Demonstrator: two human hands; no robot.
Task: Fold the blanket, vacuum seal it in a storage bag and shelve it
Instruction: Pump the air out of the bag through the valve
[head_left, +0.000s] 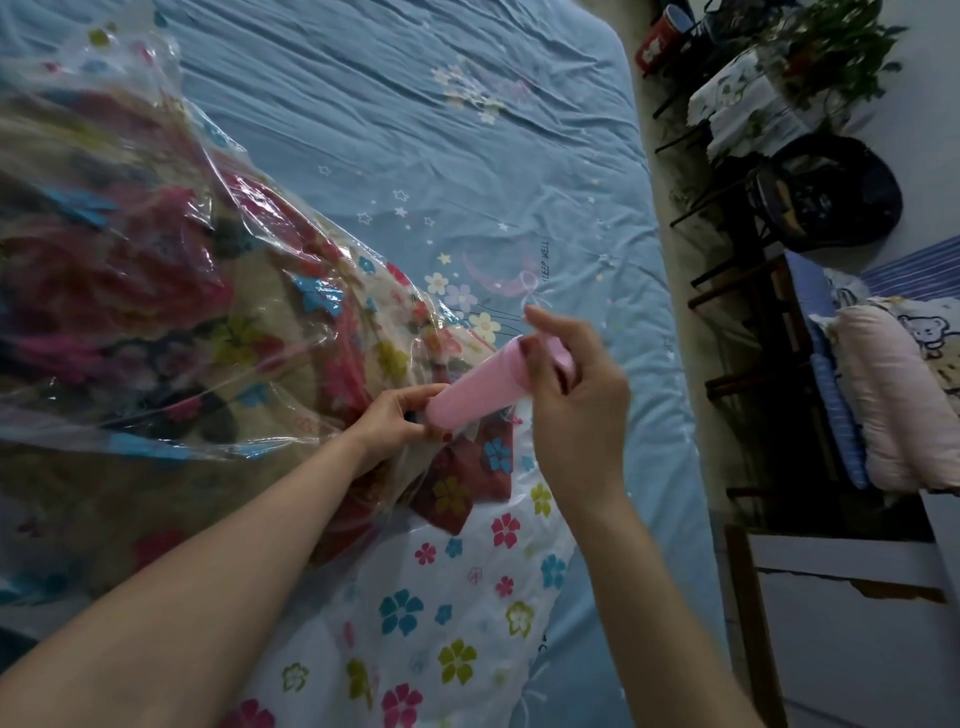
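Pink pump (478, 387): a smooth plastic cylinder is held slantwise over the storage bag, its lower end set down near the bag's edge, presumably over an air valve that is hidden from view.
Left hand (395, 421): fingers are curled round the pump's lower end, judged to keep it seated and steady on the bag.
Right hand (571, 395): the pump's upper end is gripped between curled fingers and thumb, as if its plunger were to be drawn out.
Storage bag (171, 218): clear crinkled plastic printed with coloured flowers is spread on the bed; it is still puffed up, so little air seems to have been removed.
Blanket (130, 312): folded, with a red, pink and tan floral pattern, it is enclosed inside the bag.
Bed (415, 104): a blue sheet with stars and a moon gives a broad, soft base for the work.
Writing: "SLEEP WELL" is read on the sheet beside the moon; small marks on the bag cannot be made out.
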